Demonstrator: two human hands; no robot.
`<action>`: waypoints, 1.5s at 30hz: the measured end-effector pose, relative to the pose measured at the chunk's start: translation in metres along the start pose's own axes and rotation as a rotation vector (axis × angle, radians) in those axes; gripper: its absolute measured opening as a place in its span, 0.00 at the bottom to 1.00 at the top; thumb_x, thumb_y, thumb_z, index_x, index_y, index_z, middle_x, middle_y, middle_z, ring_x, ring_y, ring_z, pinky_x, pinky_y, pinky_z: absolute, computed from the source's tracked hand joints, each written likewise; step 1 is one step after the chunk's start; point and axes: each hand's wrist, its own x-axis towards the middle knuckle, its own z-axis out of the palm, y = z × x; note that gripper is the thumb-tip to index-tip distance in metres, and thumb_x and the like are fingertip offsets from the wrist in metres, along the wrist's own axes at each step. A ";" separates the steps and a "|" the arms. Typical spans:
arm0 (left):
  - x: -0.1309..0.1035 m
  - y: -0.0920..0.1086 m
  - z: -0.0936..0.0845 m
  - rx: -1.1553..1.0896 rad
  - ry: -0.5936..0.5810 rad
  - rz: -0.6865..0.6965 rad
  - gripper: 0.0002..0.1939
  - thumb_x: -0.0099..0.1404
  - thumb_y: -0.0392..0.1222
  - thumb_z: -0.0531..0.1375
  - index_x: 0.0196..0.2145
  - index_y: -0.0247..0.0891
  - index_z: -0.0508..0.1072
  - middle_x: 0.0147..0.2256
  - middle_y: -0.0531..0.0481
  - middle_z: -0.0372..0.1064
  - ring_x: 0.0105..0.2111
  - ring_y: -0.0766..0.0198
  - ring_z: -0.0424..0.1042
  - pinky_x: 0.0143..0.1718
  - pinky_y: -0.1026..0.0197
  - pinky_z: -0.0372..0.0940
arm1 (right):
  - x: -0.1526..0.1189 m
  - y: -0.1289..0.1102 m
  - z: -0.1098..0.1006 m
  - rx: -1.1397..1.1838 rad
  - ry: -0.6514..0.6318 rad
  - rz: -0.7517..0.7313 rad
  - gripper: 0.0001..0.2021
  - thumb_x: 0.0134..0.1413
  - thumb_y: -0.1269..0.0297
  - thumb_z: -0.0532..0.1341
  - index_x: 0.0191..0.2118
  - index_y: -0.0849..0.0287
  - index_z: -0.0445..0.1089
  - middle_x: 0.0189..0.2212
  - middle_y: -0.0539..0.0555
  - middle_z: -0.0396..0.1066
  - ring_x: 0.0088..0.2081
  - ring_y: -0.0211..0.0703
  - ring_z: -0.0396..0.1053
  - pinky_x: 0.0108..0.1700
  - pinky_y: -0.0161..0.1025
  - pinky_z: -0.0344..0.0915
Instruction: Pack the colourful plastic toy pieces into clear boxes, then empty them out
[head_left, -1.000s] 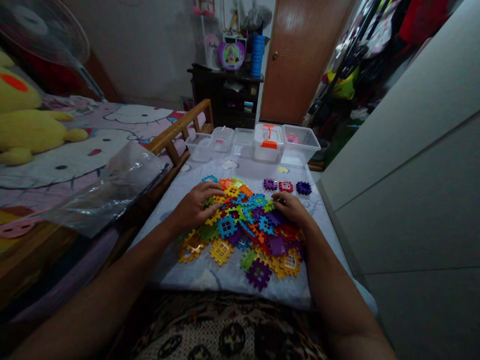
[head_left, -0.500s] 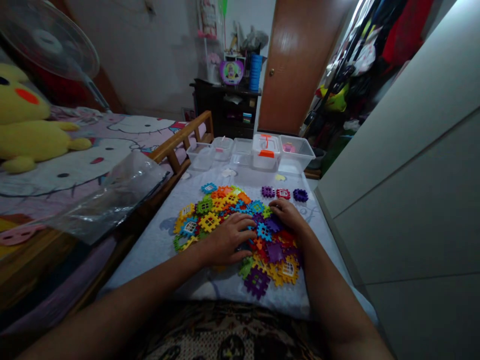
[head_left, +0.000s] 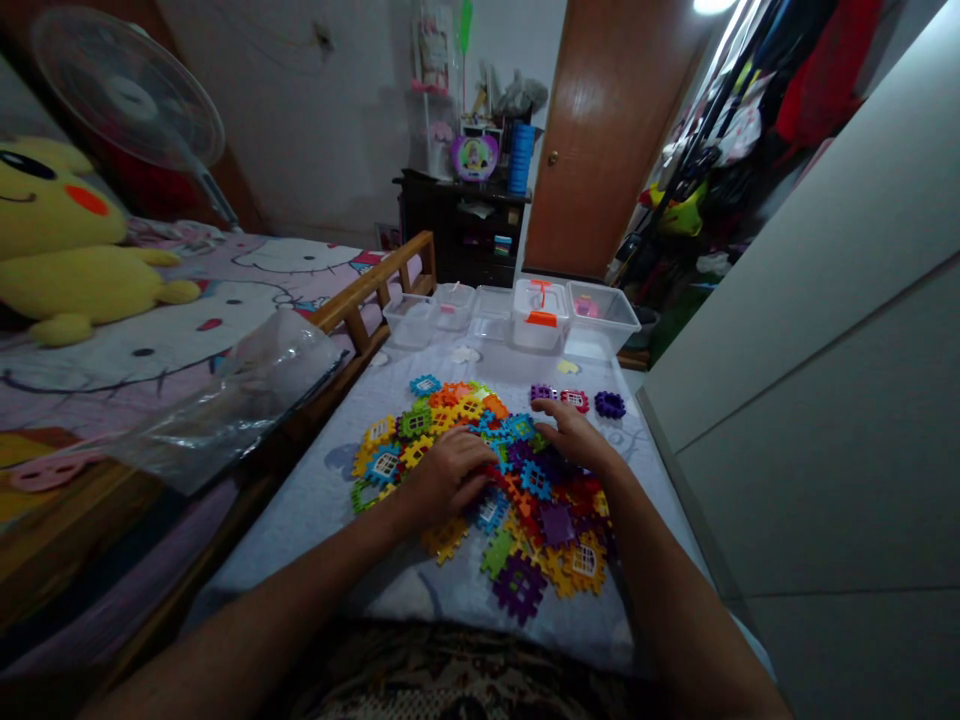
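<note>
A spread heap of colourful toothed plastic tiles lies on the pale cloth, with a large purple tile (head_left: 519, 588) at its near edge and a yellow tile with a white window (head_left: 585, 561) beside it. My left hand (head_left: 450, 472) rests over the heap's middle, fingers bent and close together; what lies under the fingertips is hidden. My right hand (head_left: 574, 433) hovers at the heap's far right side, its fingers apart and nothing visible between them. Beyond it stand a purple piece (head_left: 543, 393), a pink one (head_left: 574, 400) and a dark purple one (head_left: 610, 404).
Clear plastic boxes line the table's far end, one with an orange-handled lid (head_left: 540, 312). On the left are a wooden rail (head_left: 375, 285), a crumpled clear bag (head_left: 247, 390) and a yellow plush toy (head_left: 82, 270). A white cabinet (head_left: 825, 400) stands at the right.
My left hand has drawn its fingers in and uncovered a blue tile. My right hand has lifted slightly, its fingers more extended. The view has shifted a little.
</note>
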 end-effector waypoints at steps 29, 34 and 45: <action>0.092 -0.127 -0.021 0.143 -0.389 -0.649 0.24 0.58 0.40 0.58 0.53 0.37 0.73 0.47 0.42 0.76 0.45 0.50 0.75 0.48 0.51 0.66 | 0.020 -0.024 -0.007 0.550 -0.228 0.037 0.10 0.58 0.67 0.59 0.45 0.58 0.72 0.41 0.54 0.77 0.44 0.44 0.74 0.50 0.44 0.70; 0.080 -0.119 -0.029 0.057 -0.363 -0.557 0.23 0.57 0.35 0.56 0.51 0.36 0.74 0.40 0.47 0.76 0.37 0.58 0.75 0.39 0.60 0.68 | 0.052 -0.020 0.014 0.260 -0.156 0.132 0.15 0.52 0.72 0.61 0.47 0.58 0.73 0.45 0.57 0.76 0.45 0.46 0.74 0.49 0.45 0.70; 0.041 -0.074 -0.044 0.010 -0.102 -0.133 0.17 0.61 0.29 0.56 0.46 0.38 0.74 0.44 0.45 0.71 0.45 0.59 0.72 0.49 0.56 0.68 | 0.068 -0.021 0.031 0.329 -0.206 0.136 0.22 0.49 0.76 0.64 0.52 0.59 0.69 0.37 0.52 0.76 0.35 0.38 0.72 0.39 0.36 0.70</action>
